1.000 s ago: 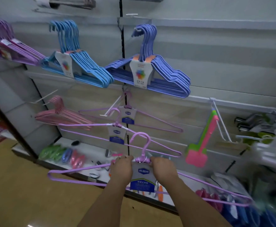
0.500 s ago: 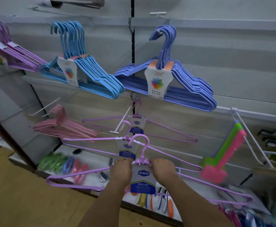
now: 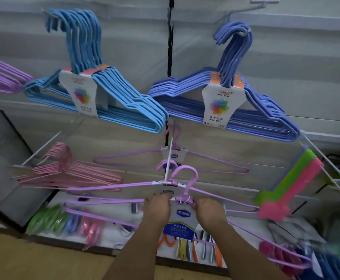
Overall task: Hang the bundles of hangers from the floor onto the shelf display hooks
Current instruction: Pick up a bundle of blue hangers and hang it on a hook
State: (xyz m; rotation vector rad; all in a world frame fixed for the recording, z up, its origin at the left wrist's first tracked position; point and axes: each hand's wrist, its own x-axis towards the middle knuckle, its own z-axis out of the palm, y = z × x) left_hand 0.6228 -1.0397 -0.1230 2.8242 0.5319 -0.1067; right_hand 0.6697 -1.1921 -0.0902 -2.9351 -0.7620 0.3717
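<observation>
I hold a thin lilac hanger bundle (image 3: 104,216) with a white and blue label at its neck. My left hand (image 3: 158,207) grips the neck on the left and my right hand (image 3: 208,211) grips it on the right. Its hook (image 3: 187,174) points up, just right of the tip of a white display hook (image 3: 168,162). Two more lilac bundles (image 3: 215,160) hang on that display hook behind it.
Light blue hangers (image 3: 112,93) and violet-blue hangers (image 3: 255,110) hang on the row above. Pink hangers (image 3: 68,174) hang at left, green and pink plastic tools (image 3: 290,184) at right. The bottom shelf (image 3: 114,237) holds small coloured items.
I have come closer to the shelf. The held bundle has risen and its hook now sits beside the tip of the white display hook.
</observation>
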